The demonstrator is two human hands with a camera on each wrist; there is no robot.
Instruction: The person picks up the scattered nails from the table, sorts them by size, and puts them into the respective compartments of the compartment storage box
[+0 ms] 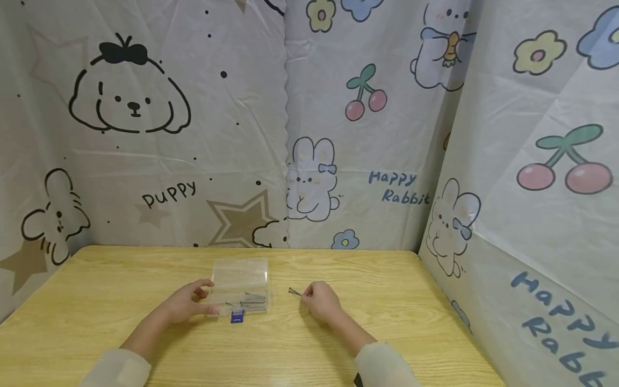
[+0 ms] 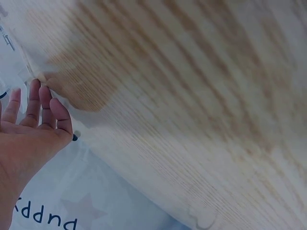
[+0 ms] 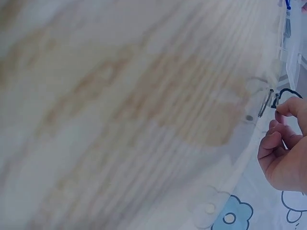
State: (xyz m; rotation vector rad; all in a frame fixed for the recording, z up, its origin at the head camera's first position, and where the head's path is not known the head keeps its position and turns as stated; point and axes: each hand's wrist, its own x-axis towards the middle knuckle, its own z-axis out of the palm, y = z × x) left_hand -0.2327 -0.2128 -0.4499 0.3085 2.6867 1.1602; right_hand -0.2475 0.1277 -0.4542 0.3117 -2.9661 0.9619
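Observation:
A clear plastic box (image 1: pixel 240 274) stands on the table with its lid raised at the back and a blue latch (image 1: pixel 237 316) at its front. Several thin grey metal screws (image 1: pixel 252 303) lie inside, mostly toward the right. My left hand (image 1: pixel 186 301) holds the box at its left side, thumb at the front corner and fingers farther back. To the right of the box, my right hand (image 1: pixel 323 302) pinches a few thin screws (image 1: pixel 294 292) between thumb and forefinger, their ends pointing left. Their exact number is hard to tell.
The wood-grain table (image 1: pixel 271 355) extends around the box. A printed cloth (image 1: pixel 232 134) hangs behind it, and another cloth panel (image 1: pixel 541 226) borders the right side. A small dark object (image 1: pixel 358 380) shows beside the right sleeve.

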